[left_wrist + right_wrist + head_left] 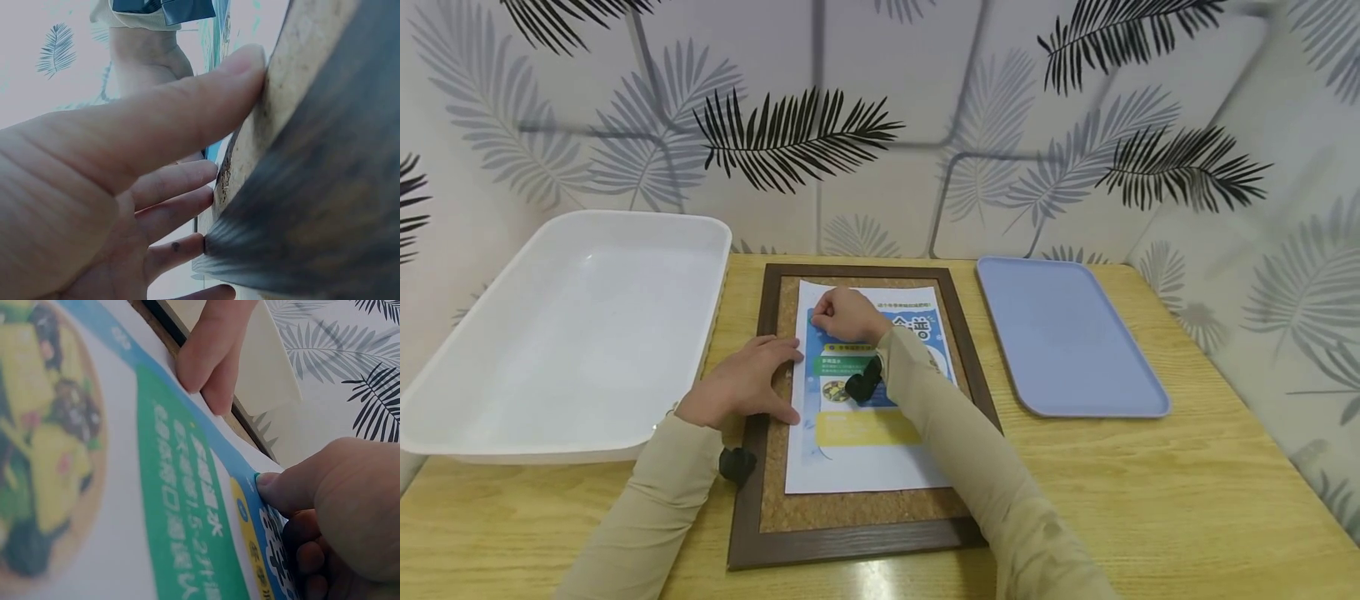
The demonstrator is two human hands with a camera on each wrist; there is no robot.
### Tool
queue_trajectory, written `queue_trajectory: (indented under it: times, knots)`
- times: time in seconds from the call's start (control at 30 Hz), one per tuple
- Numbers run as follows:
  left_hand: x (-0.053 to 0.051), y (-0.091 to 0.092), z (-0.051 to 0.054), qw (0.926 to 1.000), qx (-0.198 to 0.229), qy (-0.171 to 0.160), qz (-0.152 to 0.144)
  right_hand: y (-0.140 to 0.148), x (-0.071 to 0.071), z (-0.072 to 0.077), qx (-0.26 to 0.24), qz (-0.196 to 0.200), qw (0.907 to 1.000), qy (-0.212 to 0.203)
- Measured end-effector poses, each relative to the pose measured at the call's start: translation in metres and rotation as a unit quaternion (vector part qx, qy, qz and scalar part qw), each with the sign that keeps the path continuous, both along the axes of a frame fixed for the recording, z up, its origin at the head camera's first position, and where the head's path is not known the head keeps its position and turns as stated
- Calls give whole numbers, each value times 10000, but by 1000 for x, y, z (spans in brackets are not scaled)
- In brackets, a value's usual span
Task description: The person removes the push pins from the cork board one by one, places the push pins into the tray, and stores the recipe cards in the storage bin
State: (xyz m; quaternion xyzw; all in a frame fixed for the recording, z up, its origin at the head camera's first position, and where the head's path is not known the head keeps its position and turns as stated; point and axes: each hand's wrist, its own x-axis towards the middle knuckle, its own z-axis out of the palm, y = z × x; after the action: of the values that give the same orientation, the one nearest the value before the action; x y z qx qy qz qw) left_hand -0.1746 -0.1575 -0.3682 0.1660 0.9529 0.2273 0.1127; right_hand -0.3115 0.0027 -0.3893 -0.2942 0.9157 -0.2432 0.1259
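Observation:
A printed poster [865, 467] in white, blue, green and yellow lies on a cork board [895, 504] with a dark brown frame. My left hand [741, 383] rests at the poster's left edge, fingers spread and thumb apart, fingertips touching paper and board. Near the poster's upper left corner is my right hand [850, 317], its fingers curled. In the right wrist view, the thumb presses a small green thumbtack [257, 477] at the paper's edge; most of it is hidden under the thumb.
A large white tub [587, 333] stands to the left of the board. On the right lies a flat blue-grey tray [1067, 333]. Both sit on the wooden table [1187, 500], in front of a leaf-patterned wall.

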Motion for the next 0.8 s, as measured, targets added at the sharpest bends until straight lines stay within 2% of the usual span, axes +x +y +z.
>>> queue_trajectory:
  times: [0.17,0.43,0.8]
  knots:
    - [1,-2,1,9999,64,-71,67,-4,0,0,20,8,9999,-99]
    - [1,-3,3,10000,44,-72,52,-5,-2,-2,234,66,9997,16]
    - [1,-1,2,9998,139,-109,-4,-2,1,-5,203,-46,9998,-22]
